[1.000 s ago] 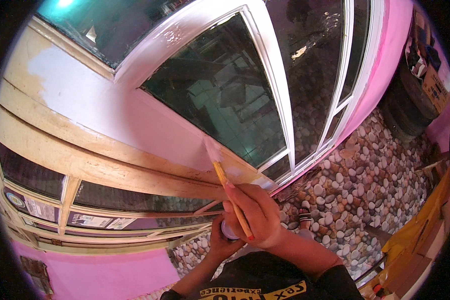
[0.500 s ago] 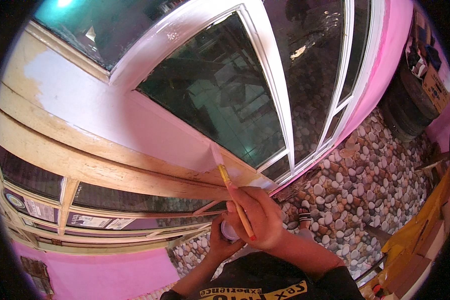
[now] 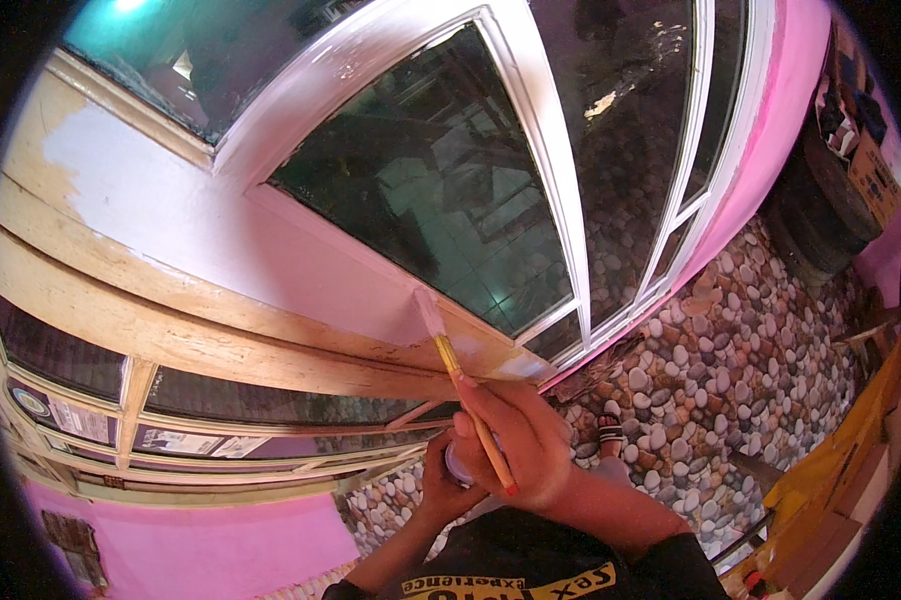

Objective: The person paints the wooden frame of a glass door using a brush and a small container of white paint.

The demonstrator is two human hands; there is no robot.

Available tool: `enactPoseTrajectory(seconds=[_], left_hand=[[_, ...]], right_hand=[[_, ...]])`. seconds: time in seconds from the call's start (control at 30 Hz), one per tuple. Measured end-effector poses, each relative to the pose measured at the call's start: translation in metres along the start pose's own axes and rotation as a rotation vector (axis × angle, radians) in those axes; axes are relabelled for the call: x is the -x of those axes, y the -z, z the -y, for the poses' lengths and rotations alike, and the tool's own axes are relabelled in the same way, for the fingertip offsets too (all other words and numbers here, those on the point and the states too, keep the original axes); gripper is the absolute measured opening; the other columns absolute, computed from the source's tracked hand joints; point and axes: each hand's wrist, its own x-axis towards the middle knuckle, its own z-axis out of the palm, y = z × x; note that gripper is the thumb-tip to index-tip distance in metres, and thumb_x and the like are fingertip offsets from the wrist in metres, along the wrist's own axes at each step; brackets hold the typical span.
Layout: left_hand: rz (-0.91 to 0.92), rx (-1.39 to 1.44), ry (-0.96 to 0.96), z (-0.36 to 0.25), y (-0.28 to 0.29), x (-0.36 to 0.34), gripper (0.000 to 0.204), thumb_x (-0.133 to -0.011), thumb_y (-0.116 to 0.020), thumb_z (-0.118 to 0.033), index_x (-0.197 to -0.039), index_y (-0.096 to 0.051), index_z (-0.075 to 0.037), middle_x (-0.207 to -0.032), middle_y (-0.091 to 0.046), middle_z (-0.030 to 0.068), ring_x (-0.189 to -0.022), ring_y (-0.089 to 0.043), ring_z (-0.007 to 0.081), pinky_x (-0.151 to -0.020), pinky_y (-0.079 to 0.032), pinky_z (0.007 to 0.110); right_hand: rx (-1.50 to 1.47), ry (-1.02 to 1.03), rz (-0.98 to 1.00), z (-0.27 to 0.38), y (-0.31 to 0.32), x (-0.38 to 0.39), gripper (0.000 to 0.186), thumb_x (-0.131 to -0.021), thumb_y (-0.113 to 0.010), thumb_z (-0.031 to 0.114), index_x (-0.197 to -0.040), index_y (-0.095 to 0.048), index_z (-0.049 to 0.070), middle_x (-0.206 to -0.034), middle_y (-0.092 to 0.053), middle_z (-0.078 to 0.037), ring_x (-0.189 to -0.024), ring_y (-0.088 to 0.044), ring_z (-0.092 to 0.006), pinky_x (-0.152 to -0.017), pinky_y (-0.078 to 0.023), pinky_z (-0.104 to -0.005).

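A thin paintbrush point(image 3: 483, 432) with an orange handle, yellow ferrule and red end is gripped in my right hand point(image 3: 527, 445). Its whitish bristles touch the wooden frame point(image 3: 341, 284) just below the glass pane point(image 3: 441, 190). White paint covers much of this frame, while its lower edge and far left are bare tan wood. My left hand point(image 3: 441, 482) is closed around a small light-coloured container point(image 3: 458, 466), low and just behind the right hand, which partly hides it. What is inside the container cannot be seen.
Another window row with tan frames point(image 3: 136, 410) runs along the left. A pink wall point(image 3: 201, 545) lies below it. Pebble-patterned flooring point(image 3: 711, 390) spreads to the right, with dark stacked tyres point(image 3: 821, 220) and a cardboard box point(image 3: 874, 182) at upper right. A yellow-orange cloth point(image 3: 836, 445) hangs at lower right.
The brush tip has shifted slightly up and left along the frame, toward the glass edge. My right hand moved a little with it; the left hand stays nearly in place.
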Motion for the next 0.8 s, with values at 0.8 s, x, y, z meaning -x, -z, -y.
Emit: enactPoseTrajectory(seconds=[0.8], left_hand=[[0.028,-0.351,-0.198,-0.025,-0.003,0.0,0.087,-0.069,-0.09,-0.024,-0.136,-0.038,-0.004,-0.129,-0.052,0.016,-0.119,-0.055,0.0272,-0.099,-0.044,0.04]], right_hand=[[0.018,0.012,-0.058,-0.003,-0.009,-0.004,0.037,-0.081,-0.069,-0.001,-0.117,-0.062,-0.007,-0.098,-0.065,-0.018,-0.081,-0.067,-0.0293,-0.07,-0.056,-0.0335]])
